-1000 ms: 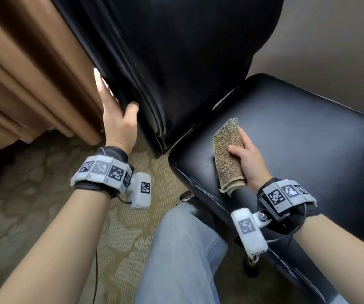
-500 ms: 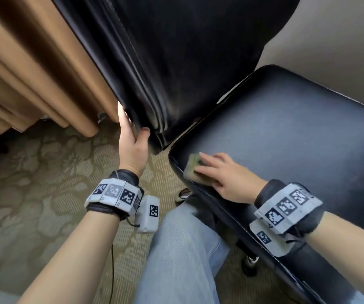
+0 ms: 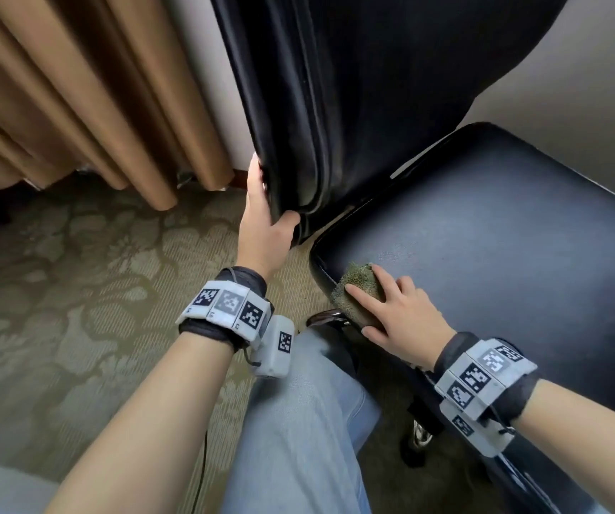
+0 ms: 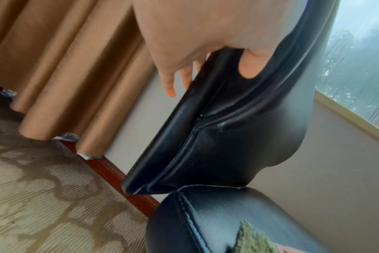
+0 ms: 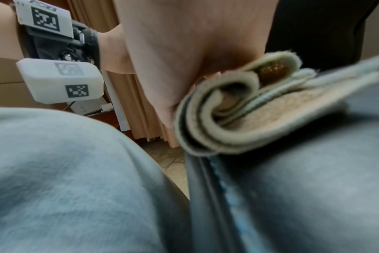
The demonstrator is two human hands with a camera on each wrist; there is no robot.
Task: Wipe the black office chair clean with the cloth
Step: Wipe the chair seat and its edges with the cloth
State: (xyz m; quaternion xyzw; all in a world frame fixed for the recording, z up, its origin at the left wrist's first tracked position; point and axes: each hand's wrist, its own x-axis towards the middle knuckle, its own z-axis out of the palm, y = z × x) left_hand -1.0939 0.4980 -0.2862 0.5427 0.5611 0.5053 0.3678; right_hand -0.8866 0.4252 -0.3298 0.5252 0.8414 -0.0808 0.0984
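The black office chair fills the right of the head view: its backrest [image 3: 354,105] stands upright and its seat [image 3: 502,246] spreads below it. My left hand [image 3: 265,220] grips the backrest's lower left edge, thumb on the front and fingers behind, as the left wrist view shows on the backrest [image 4: 216,123]. A folded olive-green cloth [image 3: 357,291] lies on the seat's near left corner. My right hand [image 3: 395,313] presses it down with flat, spread fingers. In the right wrist view the cloth [image 5: 238,119] shows its rolled folds on the seat edge [image 5: 292,196].
Tan curtains [image 3: 76,98] hang at the left, down to a patterned carpet [image 3: 76,309]. My knee in light blue jeans [image 3: 298,421] is just left of the seat. A beige wall [image 3: 576,87] stands behind the chair. A chrome base part [image 3: 420,437] shows under the seat.
My right hand turned palm down and laid the cloth flat on the seat's near left corner. My left hand slid down the backrest's edge to its lower end.
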